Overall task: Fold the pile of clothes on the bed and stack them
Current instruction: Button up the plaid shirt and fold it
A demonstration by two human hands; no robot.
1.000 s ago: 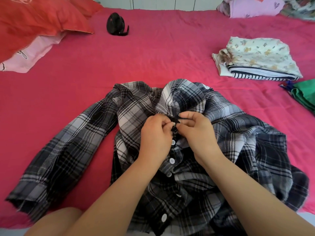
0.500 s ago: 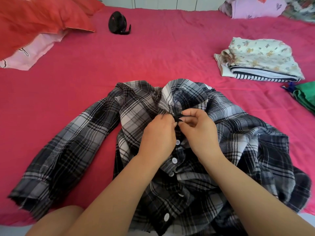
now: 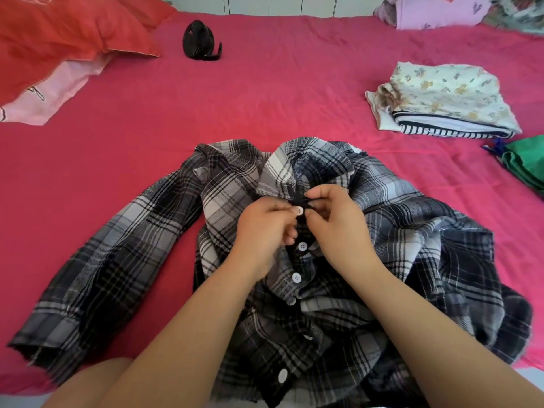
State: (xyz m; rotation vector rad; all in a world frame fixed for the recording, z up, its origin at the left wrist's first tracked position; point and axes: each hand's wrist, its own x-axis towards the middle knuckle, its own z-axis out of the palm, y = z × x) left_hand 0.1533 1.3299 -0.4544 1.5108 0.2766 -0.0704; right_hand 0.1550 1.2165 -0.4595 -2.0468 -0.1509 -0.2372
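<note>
Two pinch grips: my left hand (image 3: 262,231) holds the white button (image 3: 298,211), my right hand (image 3: 338,225) the placket (image 3: 300,229) of the black-and-grey plaid shirt (image 3: 223,201), running six-to-twelve, at six o'clock on the pink bed (image 3: 265,98).

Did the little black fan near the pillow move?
No. The black fan sits in the same spot as before, beside the red pillow corner.

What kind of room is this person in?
Most likely a bedroom: a wide bed under a pink sheet, a red pillow at its corner, and folded clothes stacked on it.
</note>
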